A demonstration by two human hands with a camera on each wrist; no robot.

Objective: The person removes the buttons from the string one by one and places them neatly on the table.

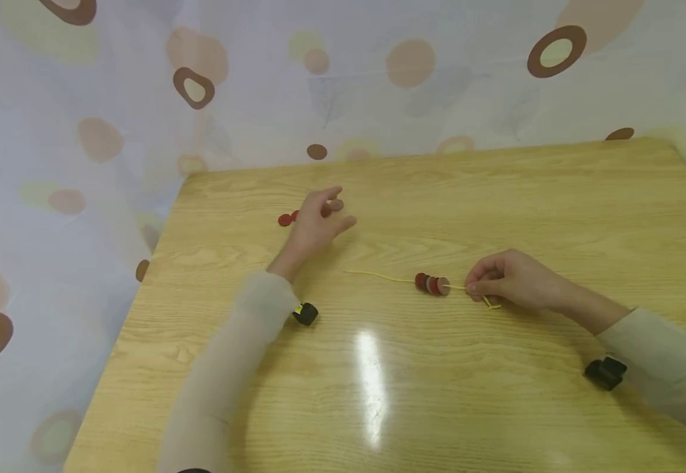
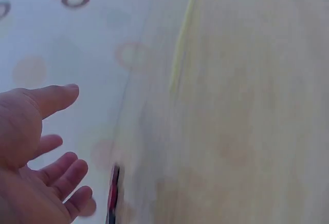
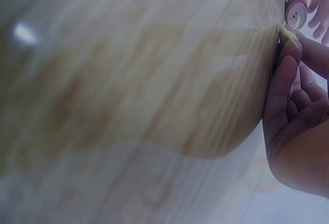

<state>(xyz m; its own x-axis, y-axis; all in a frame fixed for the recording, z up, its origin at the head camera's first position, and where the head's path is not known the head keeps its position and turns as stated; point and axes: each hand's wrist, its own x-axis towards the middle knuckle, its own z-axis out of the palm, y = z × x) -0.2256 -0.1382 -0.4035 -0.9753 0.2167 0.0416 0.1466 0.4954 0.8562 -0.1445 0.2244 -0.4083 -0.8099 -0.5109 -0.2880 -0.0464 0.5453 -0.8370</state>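
Observation:
My right hand (image 1: 517,281) pinches a yellow string (image 1: 378,274) between thumb and fingers, close to its knotted end. Several red, dark and pinkish buttons (image 1: 432,284) are threaded together on that string, just left of the fingertips. In the right wrist view the nearest threaded button (image 3: 296,12) shows its holes face-on. At the back left, my left hand (image 1: 313,223) hovers over a row of loose buttons (image 1: 285,220), its thumb and fingers spread apart and holding nothing. Part of the row is hidden by the hand; a pinkish button (image 1: 336,205) shows beside its fingers.
The wooden table (image 1: 343,368) fills most of the head view, with a bright reflection in its front middle. A pale curtain (image 1: 272,98) with brown and peach spots hangs along the back and left edges. The string's free end trails leftward across the wood.

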